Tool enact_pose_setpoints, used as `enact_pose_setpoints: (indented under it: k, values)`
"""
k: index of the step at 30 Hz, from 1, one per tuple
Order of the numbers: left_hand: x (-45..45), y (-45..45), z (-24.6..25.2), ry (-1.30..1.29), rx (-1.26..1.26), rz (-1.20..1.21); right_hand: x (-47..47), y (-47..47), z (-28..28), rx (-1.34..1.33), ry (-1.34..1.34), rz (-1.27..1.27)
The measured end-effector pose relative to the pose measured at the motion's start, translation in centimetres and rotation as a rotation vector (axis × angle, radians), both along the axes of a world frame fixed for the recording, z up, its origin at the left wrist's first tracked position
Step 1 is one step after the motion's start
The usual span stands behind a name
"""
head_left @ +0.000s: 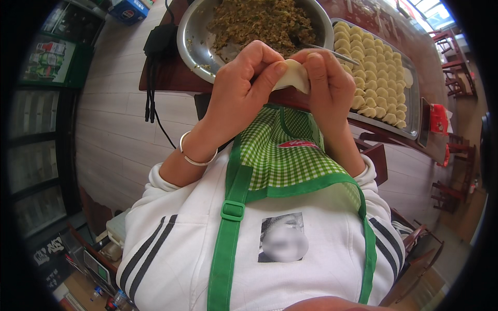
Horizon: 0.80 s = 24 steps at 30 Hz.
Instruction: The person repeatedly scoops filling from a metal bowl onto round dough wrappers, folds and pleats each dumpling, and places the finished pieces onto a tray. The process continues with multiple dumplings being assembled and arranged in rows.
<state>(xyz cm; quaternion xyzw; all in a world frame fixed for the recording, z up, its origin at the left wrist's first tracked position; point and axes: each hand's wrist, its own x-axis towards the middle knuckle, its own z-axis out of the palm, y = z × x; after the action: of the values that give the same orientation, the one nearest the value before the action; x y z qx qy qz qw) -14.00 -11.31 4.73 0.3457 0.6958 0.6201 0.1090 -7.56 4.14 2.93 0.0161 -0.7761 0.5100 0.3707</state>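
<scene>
Between my two hands a pale dough wrapper (293, 74) is held up and folded over at its top edge. My left hand (249, 79) pinches its left side between thumb and forefinger. The other side is gripped by my right hand (328, 74), thumb against bent fingers. Whether filling lies inside the fold is hidden. Just beyond my hands stands a steel bowl (196, 46) with a brown-green minced filling (260, 25). A thin metal utensil handle (338, 55) rests over the bowl's right rim. To the right, a metal tray (414, 105) carries rows of shaped dumplings (373, 74).
The reddish-brown wooden table (389, 17) bears all this. Black cables (151, 93) with a black adapter (159, 41) hang at its left edge. A red packet (439, 118) lies beyond the tray. Wooden chairs (453, 194) stand at the far right. A green-checked apron (291, 163) hangs below my hands.
</scene>
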Motion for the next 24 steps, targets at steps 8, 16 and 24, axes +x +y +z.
enact_pose_setpoints:
  k: [8, 16, 24]
  values:
    - [0.14, 0.14, 0.04, -0.108, 0.039, -0.061, 0.45, 0.03, 0.36, -0.255, -0.315, 0.138]
    - [-0.04, 0.33, 0.12, -0.096, 0.057, -0.16, 0.32, 0.04, 0.17, -0.306, -0.26, 0.222]
    - [0.13, 0.65, -0.53, 0.101, -0.001, -0.069, 0.28, 0.65, 0.61, 0.174, -0.172, 0.14]
